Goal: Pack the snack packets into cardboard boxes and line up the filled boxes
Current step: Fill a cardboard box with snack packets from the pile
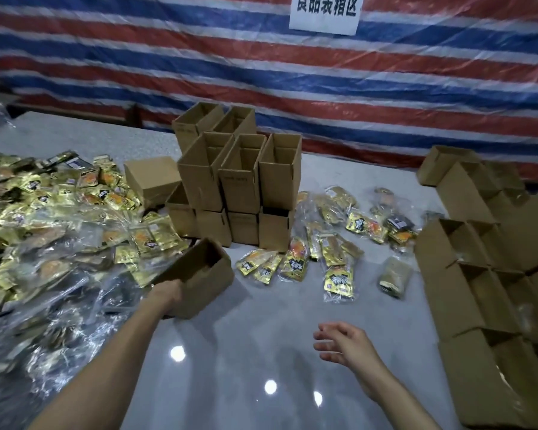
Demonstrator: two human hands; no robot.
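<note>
Head view: the left hand (168,294) grips a small brown cardboard box (199,274) by its near end. Its fingers are curled round the card and their tips are hidden behind it. The box is tilted, with its open mouth turned up and away from the fingers, and it looks empty as far as the blur allows.

The right hand (345,339) hangs above the glossy grey table (261,352) with nothing in it. Its fingers (323,328) are loosely spread, nearly straight, and point left toward the held box, well apart from it.

Left of the left hand's fingers, and just beside them, lies a broad heap of gold-foil and clear-plastic snack packets (59,218). Just beyond the held box stands a two-tier stack of open-topped brown cardboard boxes (239,181), with one more box lying on its side against the stack's left.

Beyond the right hand's fingers, a looser scatter of the same gold and clear packets (333,243) lies flat on the table, running from the foot of the stack out to the right. Further right of that hand, rows of brown cardboard boxes with raised flaps (479,274) run along the table edge; what they hold cannot be told.

Behind everything hangs a red, white and blue striped tarpaulin (292,88) bearing a white paper sign (323,13).
</note>
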